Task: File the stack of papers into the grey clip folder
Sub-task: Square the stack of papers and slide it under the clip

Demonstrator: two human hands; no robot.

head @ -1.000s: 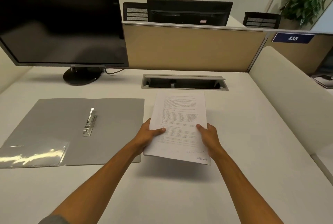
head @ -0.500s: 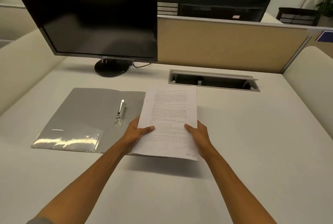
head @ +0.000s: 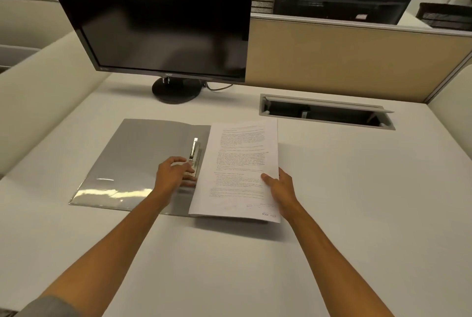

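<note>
The grey clip folder lies open on the white desk, with a metal clip near its right side and a clear pocket at its front left. A stack of printed papers hovers just above the desk, its left edge over the folder's right part. My right hand grips the stack at its right edge, thumb on top. My left hand rests on the folder with its fingers at the lower end of the clip; whether they grip it I cannot tell.
A black monitor on a round stand stands behind the folder. An open cable tray is sunk into the desk at the back right. A beige partition closes the rear, and padded dividers flank both sides.
My left hand let go of the papers and moved left onto the folder's clip. The right hand alone now holds the stack, which has shifted left over the folder's edge.
</note>
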